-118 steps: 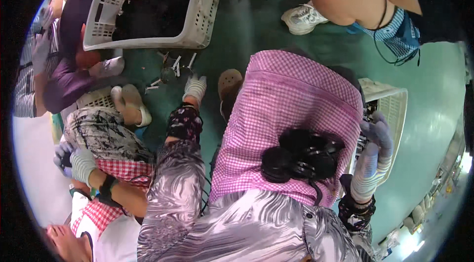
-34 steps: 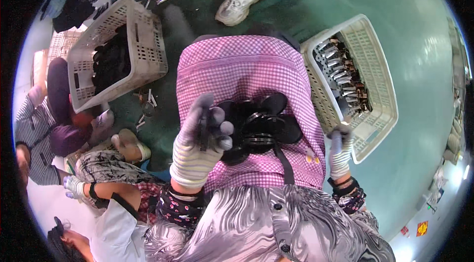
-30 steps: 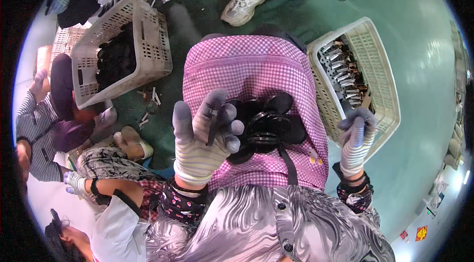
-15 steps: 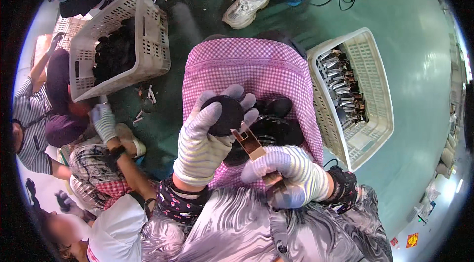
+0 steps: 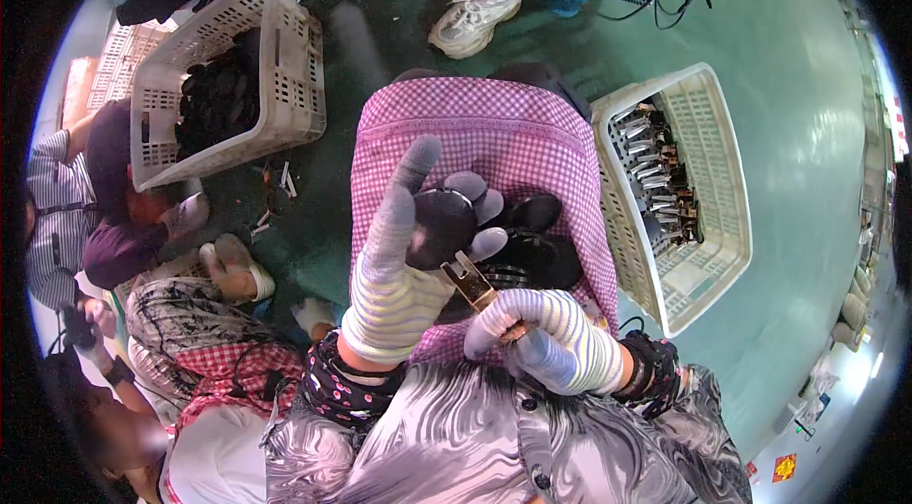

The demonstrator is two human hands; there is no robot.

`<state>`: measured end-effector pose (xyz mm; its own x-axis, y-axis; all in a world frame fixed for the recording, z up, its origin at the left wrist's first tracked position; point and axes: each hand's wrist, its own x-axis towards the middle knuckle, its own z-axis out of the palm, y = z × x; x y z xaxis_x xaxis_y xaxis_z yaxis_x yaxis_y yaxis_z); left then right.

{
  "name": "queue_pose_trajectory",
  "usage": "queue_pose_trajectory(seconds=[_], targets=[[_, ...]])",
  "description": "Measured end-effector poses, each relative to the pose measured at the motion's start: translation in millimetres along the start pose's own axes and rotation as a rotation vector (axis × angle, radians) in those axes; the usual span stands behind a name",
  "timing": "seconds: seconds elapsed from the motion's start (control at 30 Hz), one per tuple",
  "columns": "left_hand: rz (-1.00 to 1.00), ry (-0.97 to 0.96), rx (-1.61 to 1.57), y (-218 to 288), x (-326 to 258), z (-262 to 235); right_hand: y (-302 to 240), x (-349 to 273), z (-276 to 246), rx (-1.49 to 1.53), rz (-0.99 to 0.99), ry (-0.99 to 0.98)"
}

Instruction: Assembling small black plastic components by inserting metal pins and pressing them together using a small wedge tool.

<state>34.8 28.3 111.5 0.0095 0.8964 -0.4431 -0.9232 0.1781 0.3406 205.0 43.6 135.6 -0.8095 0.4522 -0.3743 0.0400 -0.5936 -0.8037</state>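
My left hand [image 5: 388, 290], in a striped grey-tipped glove, supports a dark round disc [image 5: 439, 230] against its bent fingers. One digit of that hand points straight up, away from the disc. My right hand [image 5: 560, 342], gloved alike, is closed on a shiny copper-coloured metal piece [image 5: 470, 281] with a forked end. That fork sits at the disc's lower right edge; whether they touch I cannot tell. Several more black round pieces [image 5: 556, 262] lie below my hands on the pink checked apron [image 5: 475, 114] over my lap, partly hidden by my fingers.
A white crate [image 5: 717, 190] at right holds several metal pieces in a row. Another white crate [image 5: 294, 76] at left contains black discs. Loose metal bits [image 5: 285, 179] lie on the green floor. People sit close at left, and a person's shoe [image 5: 475, 24] is ahead.
The raised digit of my left hand has come off the disc's face and straightened. My right hand still grips the metal piece. At left, a neighbour's gloved hand has moved.
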Motion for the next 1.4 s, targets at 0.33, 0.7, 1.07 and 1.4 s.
queue_pose_trajectory(seconds=[0.33, 0.7, 1.07, 1.4], targets=[[0.009, 0.090, 0.295, -4, 0, 4, 1, 7, 0, -0.029, 0.176, 0.116], [0.114, 0.105, 0.667, -8, -7, 6, -3, 19, -9, -0.026, 0.249, 0.053], [0.117, -0.208, 0.723, -1, -3, -8, 2, 19, -7, 0.075, 0.203, 0.052], [0.351, -0.083, 0.877, -1, 3, 2, 7, 21, -24, -0.028, -0.091, 0.059]])
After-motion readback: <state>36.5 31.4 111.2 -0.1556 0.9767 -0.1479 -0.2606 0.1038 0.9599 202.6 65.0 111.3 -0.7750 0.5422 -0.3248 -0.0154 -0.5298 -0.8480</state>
